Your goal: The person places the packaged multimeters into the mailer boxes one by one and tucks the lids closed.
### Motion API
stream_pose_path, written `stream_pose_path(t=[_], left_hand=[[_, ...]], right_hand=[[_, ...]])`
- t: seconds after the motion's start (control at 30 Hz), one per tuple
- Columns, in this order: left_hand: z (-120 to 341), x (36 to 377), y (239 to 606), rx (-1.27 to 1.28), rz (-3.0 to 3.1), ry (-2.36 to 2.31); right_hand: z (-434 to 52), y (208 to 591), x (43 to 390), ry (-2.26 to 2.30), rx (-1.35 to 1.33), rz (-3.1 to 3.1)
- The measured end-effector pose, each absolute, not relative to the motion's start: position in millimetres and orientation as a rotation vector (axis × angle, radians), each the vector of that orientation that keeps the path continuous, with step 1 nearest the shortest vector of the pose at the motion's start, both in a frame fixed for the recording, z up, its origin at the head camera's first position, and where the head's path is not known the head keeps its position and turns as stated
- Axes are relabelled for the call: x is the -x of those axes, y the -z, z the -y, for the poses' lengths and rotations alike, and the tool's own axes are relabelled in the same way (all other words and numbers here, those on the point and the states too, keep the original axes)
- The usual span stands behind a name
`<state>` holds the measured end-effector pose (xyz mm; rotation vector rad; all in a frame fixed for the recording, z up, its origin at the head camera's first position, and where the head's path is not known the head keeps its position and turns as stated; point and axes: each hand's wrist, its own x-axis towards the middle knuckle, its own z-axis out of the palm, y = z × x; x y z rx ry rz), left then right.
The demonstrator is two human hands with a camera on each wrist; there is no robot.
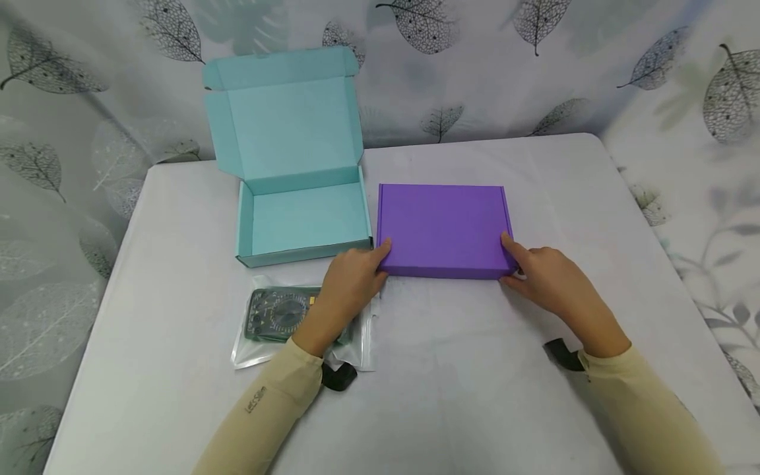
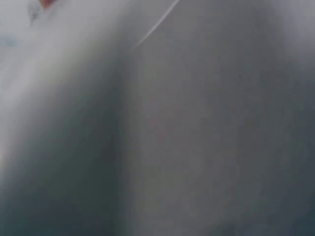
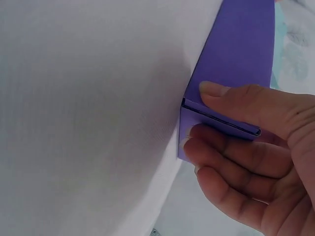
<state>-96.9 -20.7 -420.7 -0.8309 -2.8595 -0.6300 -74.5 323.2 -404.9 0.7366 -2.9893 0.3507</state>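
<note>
A closed purple cardboard box (image 1: 442, 227) lies between both hands in the head view. My left hand (image 1: 350, 280) holds its near left corner, thumb on the top. At the near right corner my right hand (image 1: 552, 280) grips the box. In the right wrist view, the right thumb (image 3: 246, 101) lies on the lid while curled fingers (image 3: 236, 169) touch the end face. Left of the purple box stands an open teal box (image 1: 309, 218), lid raised and inside bare. The left wrist view is too blurred to show the hand.
A green circuit board (image 1: 276, 315) in a clear plastic bag (image 1: 246, 353) lies below the teal box, partly under my left forearm. Everything rests on a white-covered table (image 1: 451, 396). A leaf-patterned curtain (image 1: 475, 79) hangs behind the table.
</note>
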Motion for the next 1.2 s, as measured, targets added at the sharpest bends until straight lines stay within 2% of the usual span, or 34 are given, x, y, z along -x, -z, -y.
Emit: stream_pose_path(t=[0.5, 1.2], left_hand=[[23.5, 104.7, 416.2, 0.833, 2.850, 0.500], [30.1, 101.5, 419.9, 1.069, 2.795, 0.448]], right_hand=[[-314.4, 398.1, 85.0, -0.225, -0.791, 2.985], [-309.0, 398.5, 72.6, -0.109, -0.742, 2.977]])
